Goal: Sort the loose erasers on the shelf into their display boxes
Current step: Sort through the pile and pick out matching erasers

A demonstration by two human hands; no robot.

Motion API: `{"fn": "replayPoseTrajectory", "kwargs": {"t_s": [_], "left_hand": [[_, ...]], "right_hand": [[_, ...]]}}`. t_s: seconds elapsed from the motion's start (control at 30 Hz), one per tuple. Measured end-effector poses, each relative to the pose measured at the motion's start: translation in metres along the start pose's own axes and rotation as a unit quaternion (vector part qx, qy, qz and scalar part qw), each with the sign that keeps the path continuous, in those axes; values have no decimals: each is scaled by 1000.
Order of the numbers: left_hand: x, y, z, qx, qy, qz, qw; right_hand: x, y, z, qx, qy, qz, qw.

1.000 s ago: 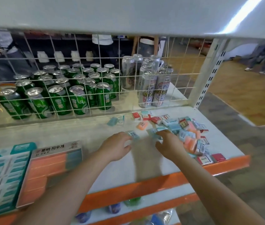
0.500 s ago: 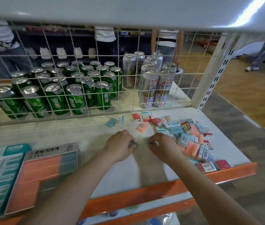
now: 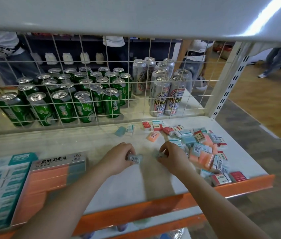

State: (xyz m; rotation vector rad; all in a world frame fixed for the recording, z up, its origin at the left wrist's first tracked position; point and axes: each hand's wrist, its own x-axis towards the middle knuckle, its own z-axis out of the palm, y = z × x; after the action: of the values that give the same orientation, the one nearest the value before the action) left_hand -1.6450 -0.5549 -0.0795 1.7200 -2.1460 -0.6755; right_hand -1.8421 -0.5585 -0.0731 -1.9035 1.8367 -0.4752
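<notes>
A: Left hand (image 3: 119, 157)?
B: Fingers curled, pinching an eraser (image 3: 135, 159) with barcode label up, just above the shelf (image 3: 84, 142), near mid-front.

A: Right hand (image 3: 172, 156)?
B: Curled, fingertips on a small pale item (image 3: 158, 155); likely an eraser, blurred, grip not clear. Just left of the pile (image 3: 203, 149).

A: Pile location?
B: Right half of shelf, from the grid (image 3: 101, 94) down to the orange lip (image 3: 239, 185). Mixed: orange, teal, red-sleeved, white-sleeved pieces, overlapping, many barcode side up.

A: Strays?
B: One orange eraser (image 3: 152, 136) apart from pile, left of it. One teal eraser (image 3: 120, 131) and one white-sleeved eraser (image 3: 130, 128) further left, near the grid, just beside each other.

A: Boxes?
B: Two, front left of shelf, touching side by side. Grey box (image 3: 50, 185): orange rows filling most of it, teal rows at right edge. Teal box (image 3: 0, 190): at far left, rows of teal-and-white sleeves, partly cut off by frame edge.

A: Behind grid?
B: Green cans (image 3: 64, 107) in rows at left, tall silver cans (image 3: 160, 97) at right, all upright.

A: Hands relative to each other?
B: Apart, level, a bare strip of shelf between.
</notes>
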Motion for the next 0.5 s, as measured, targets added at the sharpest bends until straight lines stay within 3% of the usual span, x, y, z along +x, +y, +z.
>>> {"fn": "replayPoseTrajectory", "kwargs": {"t_s": [0.17, 0.5], "left_hand": [[-19, -1, 7, -19, 31, 0, 999], [-30, -8, 15, -21, 39, -21, 999]], "right_hand": [[-12, 3, 8, 7, 0, -55, 998], [-25, 8, 3, -10, -7, -33, 999]]}}
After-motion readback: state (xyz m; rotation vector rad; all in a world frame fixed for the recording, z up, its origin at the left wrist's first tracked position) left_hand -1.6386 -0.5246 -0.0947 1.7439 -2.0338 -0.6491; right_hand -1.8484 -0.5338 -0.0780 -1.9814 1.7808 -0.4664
